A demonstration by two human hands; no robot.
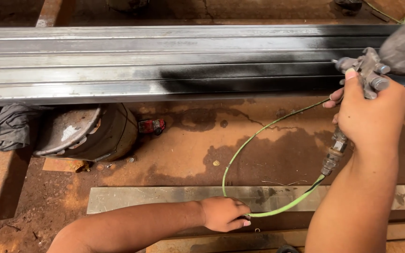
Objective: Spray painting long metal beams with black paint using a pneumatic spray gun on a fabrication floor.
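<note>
Your left hand (pixel 223 214), nearest you, is closed around the green air hose (pixel 254 140), while across the far side the long steel beams (pixel 118 65) lie side by side, blackened from mid-length rightward and bare grey to the left, so I judge about half the visible run remains. Your right hand (pixel 371 112) grips the grimy spray gun (pixel 364 70), finger on its trigger, at the painted right end.

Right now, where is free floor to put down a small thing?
Bare patch: stained floor between the metal beams and flat plate, right of the red object. Crowded: by the drum and rag, along the green hose.
</note>
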